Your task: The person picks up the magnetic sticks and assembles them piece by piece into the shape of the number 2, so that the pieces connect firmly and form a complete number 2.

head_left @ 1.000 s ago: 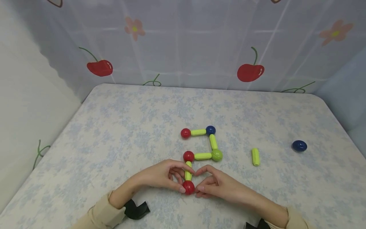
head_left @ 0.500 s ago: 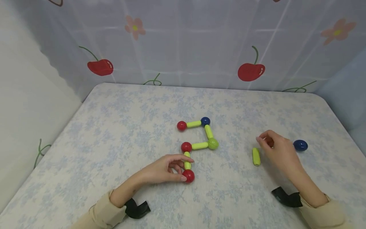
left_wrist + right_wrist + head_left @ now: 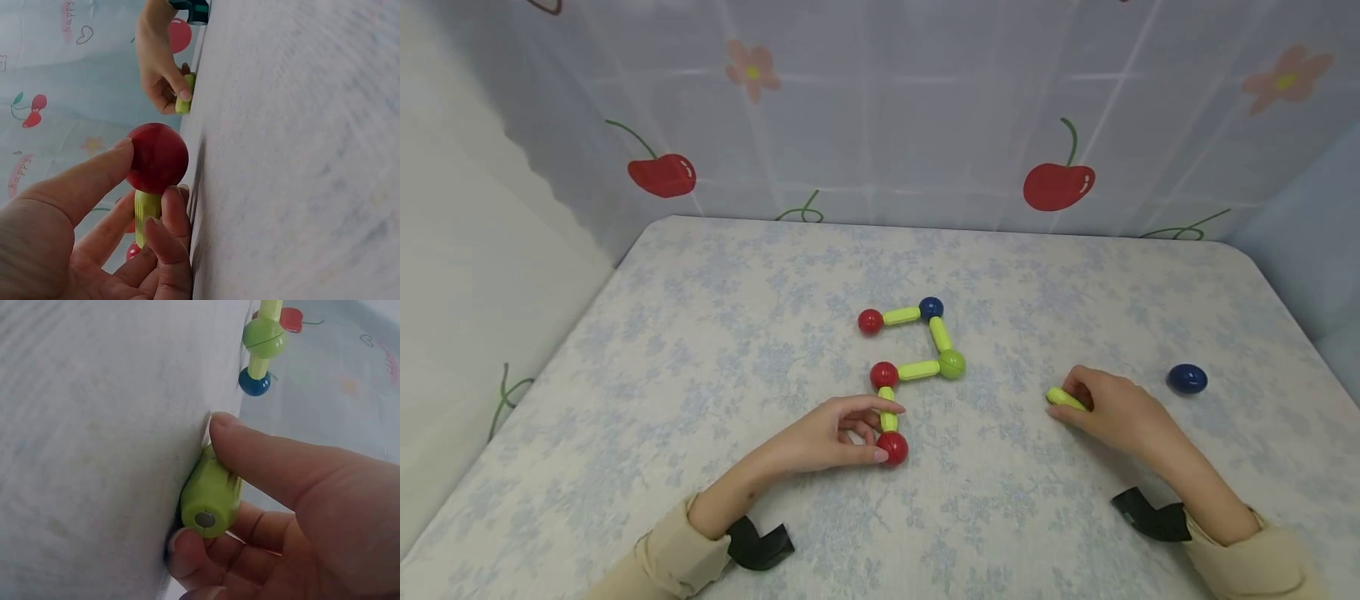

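Observation:
Red, green and blue balls joined by yellow-green magnetic rods form a zigzag chain (image 3: 918,370) on the table. My left hand (image 3: 831,435) holds its near end: the thumb presses the nearest red ball (image 3: 158,157), and the fingers curl round the rod (image 3: 147,212) behind it. Out to the right, my right hand (image 3: 1120,410) grips a loose yellow-green magnetic rod (image 3: 211,497) between thumb and fingers, low against the tabletop. A metal disc shows in that rod's end in the right wrist view.
A loose dark blue ball (image 3: 1187,379), somewhat oval in shape, lies right of my right hand. The table (image 3: 760,283) has a pale floral cover, with a printed curtain (image 3: 865,108) hanging behind its far edge.
My right hand has left the chain's near end, moved right and taken hold of the loose rod, now turned. My left hand has shifted slightly away from me with the chain.

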`<control>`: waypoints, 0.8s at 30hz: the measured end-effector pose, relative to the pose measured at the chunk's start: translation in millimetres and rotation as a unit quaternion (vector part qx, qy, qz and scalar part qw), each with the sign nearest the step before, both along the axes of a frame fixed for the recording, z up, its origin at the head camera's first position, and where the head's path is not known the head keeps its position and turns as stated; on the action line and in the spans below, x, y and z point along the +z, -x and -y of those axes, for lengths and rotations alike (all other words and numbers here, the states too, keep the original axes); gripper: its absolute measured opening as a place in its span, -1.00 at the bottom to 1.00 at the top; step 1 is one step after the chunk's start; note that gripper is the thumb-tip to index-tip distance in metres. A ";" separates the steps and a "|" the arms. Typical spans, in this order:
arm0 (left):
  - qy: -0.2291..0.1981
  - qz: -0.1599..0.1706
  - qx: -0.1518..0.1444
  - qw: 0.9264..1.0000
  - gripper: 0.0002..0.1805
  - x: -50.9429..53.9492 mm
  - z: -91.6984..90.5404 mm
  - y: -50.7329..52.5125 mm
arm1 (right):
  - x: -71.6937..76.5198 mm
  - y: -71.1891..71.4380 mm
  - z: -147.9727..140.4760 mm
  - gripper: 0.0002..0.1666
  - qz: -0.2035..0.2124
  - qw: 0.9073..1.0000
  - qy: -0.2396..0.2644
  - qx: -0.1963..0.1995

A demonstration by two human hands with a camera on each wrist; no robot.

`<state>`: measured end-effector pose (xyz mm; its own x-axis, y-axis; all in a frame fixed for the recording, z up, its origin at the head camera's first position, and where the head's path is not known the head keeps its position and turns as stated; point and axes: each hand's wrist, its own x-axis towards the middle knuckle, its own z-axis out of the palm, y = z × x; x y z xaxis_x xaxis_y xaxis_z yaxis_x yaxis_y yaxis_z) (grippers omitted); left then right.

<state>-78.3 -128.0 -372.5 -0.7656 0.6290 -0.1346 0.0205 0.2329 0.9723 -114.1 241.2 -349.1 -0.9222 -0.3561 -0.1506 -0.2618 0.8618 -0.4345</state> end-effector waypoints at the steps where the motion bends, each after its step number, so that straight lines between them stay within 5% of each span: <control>1: -0.001 0.001 0.001 1.000 -0.48 0.3 0.0 -0.1 | -0.3 0.3 0.4 -0.73 -0.004 1.000 0.003 0.001; 9: 0.002 -0.002 0.005 1.000 -0.48 2.2 -0.9 -0.8 | -3.1 0.2 9.1 -0.85 -0.035 0.996 0.066 0.043; 24: 0.002 -0.009 0.004 1.000 -0.48 2.8 -1.3 -1.1 | -1.7 -9.6 53.4 -0.71 -0.032 0.980 0.142 0.138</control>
